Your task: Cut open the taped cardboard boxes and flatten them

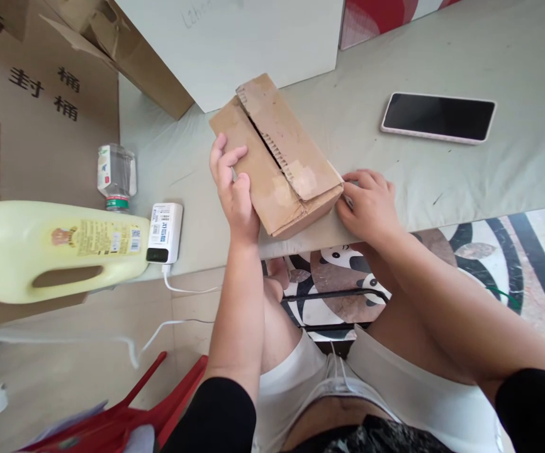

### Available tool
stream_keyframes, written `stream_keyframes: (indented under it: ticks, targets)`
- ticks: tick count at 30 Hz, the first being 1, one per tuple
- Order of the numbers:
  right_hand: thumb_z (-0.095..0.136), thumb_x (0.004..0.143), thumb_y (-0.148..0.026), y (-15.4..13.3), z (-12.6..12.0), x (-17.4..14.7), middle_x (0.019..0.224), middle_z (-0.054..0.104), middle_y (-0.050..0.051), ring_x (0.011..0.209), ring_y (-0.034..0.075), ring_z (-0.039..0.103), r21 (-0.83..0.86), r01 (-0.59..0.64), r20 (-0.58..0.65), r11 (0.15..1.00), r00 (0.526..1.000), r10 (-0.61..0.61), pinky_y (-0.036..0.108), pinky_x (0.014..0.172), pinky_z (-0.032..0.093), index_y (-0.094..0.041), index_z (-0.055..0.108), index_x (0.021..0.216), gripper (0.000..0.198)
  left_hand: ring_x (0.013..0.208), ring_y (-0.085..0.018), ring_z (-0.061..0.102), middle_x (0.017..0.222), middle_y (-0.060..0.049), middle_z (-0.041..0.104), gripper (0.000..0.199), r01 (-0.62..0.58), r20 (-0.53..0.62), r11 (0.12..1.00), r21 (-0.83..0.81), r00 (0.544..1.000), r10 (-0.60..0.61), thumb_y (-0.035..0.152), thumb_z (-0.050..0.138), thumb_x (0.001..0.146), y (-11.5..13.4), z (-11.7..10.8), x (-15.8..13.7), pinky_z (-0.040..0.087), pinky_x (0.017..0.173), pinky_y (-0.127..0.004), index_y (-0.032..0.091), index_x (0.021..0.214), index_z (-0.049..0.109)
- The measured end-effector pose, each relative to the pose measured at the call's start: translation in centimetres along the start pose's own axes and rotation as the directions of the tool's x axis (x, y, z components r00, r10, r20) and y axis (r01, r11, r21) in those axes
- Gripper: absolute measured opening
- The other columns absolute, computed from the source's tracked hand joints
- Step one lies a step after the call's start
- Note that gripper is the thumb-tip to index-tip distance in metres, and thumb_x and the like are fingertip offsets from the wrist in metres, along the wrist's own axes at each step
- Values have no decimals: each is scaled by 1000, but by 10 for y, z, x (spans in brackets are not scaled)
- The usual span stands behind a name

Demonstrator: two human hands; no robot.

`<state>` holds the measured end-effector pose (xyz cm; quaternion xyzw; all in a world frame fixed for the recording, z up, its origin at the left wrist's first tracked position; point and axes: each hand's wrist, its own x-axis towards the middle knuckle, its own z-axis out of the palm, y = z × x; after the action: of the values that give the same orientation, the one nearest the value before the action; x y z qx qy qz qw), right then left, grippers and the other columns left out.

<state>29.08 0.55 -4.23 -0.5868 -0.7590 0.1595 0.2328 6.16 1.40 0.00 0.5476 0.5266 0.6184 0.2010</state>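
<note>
A small brown cardboard box (296, 145) sits at an angle near the front edge of the table. Its two top flaps almost meet, leaving a dark slit with a ragged edge, and pieces of clear tape cling to the near end. My left hand (235, 189) grips the box's left side, thumb and fingers on the top flap. At the right near corner is my right hand (367, 201), its fingers bent and the fingertips against the box. The underside of the box and part of the right fingertips are hidden.
A phone (440, 117) lies to the right on the table (513, 170). At left are a pale yellow jug (12, 245), a white power bank (165, 233) with a cable, and a clear plastic bottle (116, 173). Large cartons (41, 145) and a white box (253, 44) stand behind.
</note>
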Motion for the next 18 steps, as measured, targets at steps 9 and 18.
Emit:
stream_keyframes:
  ticks: [9,18]
  targets:
    - [52,81,-13,-1,-7,3,117,71,9,100,27,68,260,-88,-74,962,991,111,49,88,55,-24,64,122,44,154,-26,27,155,1,42,52,-70,87,996,51,994,65,74,48,86,-17,-7,2,26,128,-42,32,113,62]
    - [54,76,-8,-16,-40,3,120,69,4,77,11,64,670,228,-481,707,859,178,30,63,49,-21,63,99,28,154,-25,29,153,0,45,50,-69,128,997,26,990,65,73,43,88,-30,-4,11,26,130,-42,33,111,62]
